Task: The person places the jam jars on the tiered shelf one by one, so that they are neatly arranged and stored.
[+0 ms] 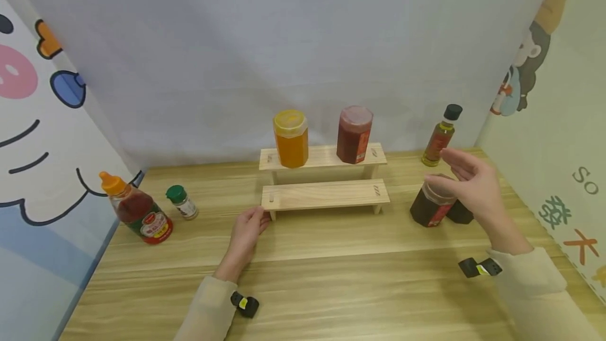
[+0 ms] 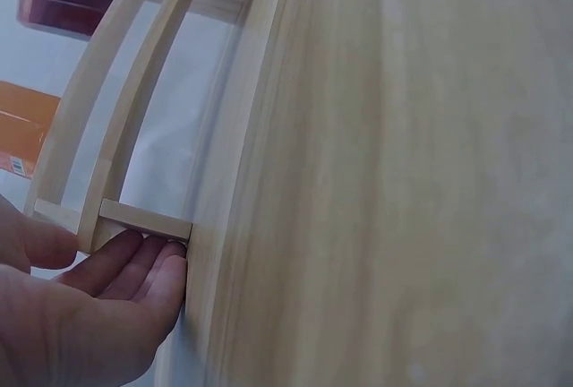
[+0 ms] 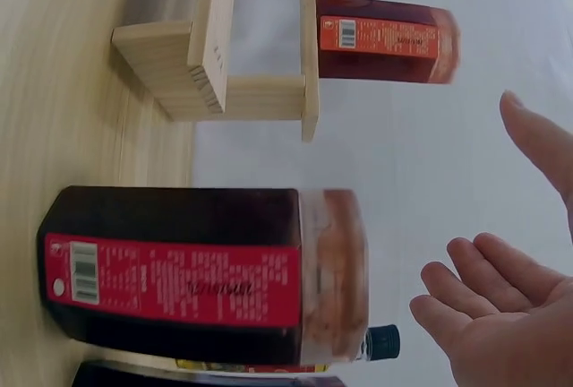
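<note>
My left hand (image 1: pixel 247 228) holds the left end of a two-step wooden rack (image 1: pixel 326 193); in the left wrist view the thumb lies at the lower board's edge and the fingers curl in against its leg. Over a dark jar (image 1: pixel 423 208) with a red label, my right hand (image 1: pixel 478 188) hovers with thumb and fingers spread. The right wrist view shows this jar (image 3: pixel 179 270) standing apart from the fingers. Behind it, a second dark jar (image 1: pixel 459 213) is partly hidden. On the upper step stand a yellow-lidded orange jar (image 1: pixel 292 143) and a red jar (image 1: pixel 352 138).
A small oil bottle (image 1: pixel 437 141) with a black cap stands at the back right. At the left are a red sauce bottle (image 1: pixel 142 214) with an orange cap and a green-capped shaker (image 1: pixel 182 203). Printed side panels and a pale back curtain (image 1: pixel 213 67) enclose the table.
</note>
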### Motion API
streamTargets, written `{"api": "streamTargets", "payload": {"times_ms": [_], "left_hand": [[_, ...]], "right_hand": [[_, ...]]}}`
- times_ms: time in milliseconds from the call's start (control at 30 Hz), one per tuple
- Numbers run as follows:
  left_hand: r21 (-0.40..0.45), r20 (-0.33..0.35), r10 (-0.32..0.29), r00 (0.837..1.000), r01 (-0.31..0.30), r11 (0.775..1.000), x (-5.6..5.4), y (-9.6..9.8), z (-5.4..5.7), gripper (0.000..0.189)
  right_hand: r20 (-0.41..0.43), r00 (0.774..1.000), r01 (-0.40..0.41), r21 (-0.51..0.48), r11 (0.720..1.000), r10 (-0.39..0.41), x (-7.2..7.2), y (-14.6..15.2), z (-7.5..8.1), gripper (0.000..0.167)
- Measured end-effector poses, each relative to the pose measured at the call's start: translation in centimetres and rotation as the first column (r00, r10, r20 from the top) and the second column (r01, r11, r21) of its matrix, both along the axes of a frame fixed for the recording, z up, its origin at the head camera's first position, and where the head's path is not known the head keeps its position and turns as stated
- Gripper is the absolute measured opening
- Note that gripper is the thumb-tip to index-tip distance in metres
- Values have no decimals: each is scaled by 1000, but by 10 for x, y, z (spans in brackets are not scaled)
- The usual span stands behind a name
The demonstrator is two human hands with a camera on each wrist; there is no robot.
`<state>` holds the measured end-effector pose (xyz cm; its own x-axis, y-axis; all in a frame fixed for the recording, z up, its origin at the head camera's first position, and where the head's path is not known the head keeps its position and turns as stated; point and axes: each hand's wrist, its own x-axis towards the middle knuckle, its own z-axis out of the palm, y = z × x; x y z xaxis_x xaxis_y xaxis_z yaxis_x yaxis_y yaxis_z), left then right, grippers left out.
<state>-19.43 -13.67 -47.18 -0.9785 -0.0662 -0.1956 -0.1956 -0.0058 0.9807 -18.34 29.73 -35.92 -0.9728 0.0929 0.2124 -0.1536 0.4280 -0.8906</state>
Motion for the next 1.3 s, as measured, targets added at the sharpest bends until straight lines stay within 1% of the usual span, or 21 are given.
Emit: {"api": "streamTargets", "payload": {"times_ms": [200,367,500,667,800,900,1000,1167,1300], "left_hand": [[8,5,9,1000,-9,1000,0,-1,1,40],[1,6,1,1000,-1,1000,1,-3,0,41],[5,4,5,1000,-5,1000,1,-2,0,40],[3,12,5,1000,-5,1000,1,-2,0,40],[5,11,3,1000,-3,1000,-1,-2,1,41],[8,9,-1,1000,1,1000,-2,-2,1,41],[7,5,-5,1000,4,1000,-2,-2,1,40],[7,0,-6,1000,6,1000,-1,-2,1,40],[5,3,-8,1000,8,1000,-1,-2,0,41]], "right_hand": [[18,999,36,-28,999,-36,9,10,-4,65],[-30,997,68,-58,996,-70,16,15,-7,61],[-41,992,114,-96,989,-118,20,23,-9,60],[3,981,196,-56,979,-196,27,36,-12,63],[26,971,236,-8,972,-236,30,45,-15,66],[40,966,255,-18,967,-254,32,50,-18,67],[58,963,263,-28,964,-261,33,54,-20,69],[76,960,272,-10,962,-271,34,59,-26,71],[85,964,252,13,968,-252,34,64,-34,78]]}}
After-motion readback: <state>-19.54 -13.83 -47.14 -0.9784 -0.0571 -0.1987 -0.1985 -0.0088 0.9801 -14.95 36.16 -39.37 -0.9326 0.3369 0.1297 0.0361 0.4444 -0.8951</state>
